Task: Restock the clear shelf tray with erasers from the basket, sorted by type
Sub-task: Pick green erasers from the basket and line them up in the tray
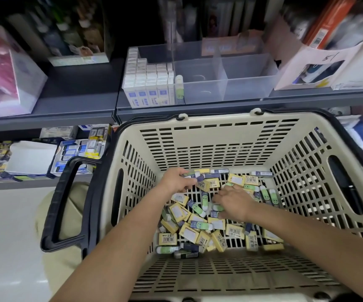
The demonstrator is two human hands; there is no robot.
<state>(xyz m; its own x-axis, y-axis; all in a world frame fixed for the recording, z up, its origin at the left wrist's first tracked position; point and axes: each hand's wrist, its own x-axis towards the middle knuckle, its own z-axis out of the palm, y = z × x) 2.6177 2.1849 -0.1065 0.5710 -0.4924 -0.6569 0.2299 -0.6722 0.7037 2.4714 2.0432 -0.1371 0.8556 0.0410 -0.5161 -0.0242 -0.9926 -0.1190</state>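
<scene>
Working with both hands down in the basket (219,144), I am gathering stock for the clear tray (248,83), which is sitting on the shelf (78,105) just beyond the basket's far rim.

Hand state:
- The left hand (177,182) is gripping a small bunch of blue-sleeved erasers (194,174) at the far left of the pile, fingers curled round them.
- The right hand (232,202) is lying palm down on the middle of the pile, fingers bent onto the green erasers (217,208). I cannot tell whether they are pinching one or only touching.

Progress, as I am judging it:
- The tray's left section is holding tight rows of white erasers (147,83) with blue labels, stepped lower toward the far right corner, so it is looking nearly full.
- One green eraser (179,88) is standing alone just right of that block.
- The near middle and near right sections are showing nothing else.
- The basket floor is carrying a mixed heap, mostly yellow boxed erasers (211,184), with green and dark ones among them. Most of the sorting is therefore remaining.

Limits of view:
- My forearms are covering part of the heap.
- The upper shelf goods are blurring, and the pale packets (230,47) at the tray's far edge are too soft to place inside or behind it.
- Label print is unreadable, so I am not confirming that the bunch matches the white rows.
</scene>
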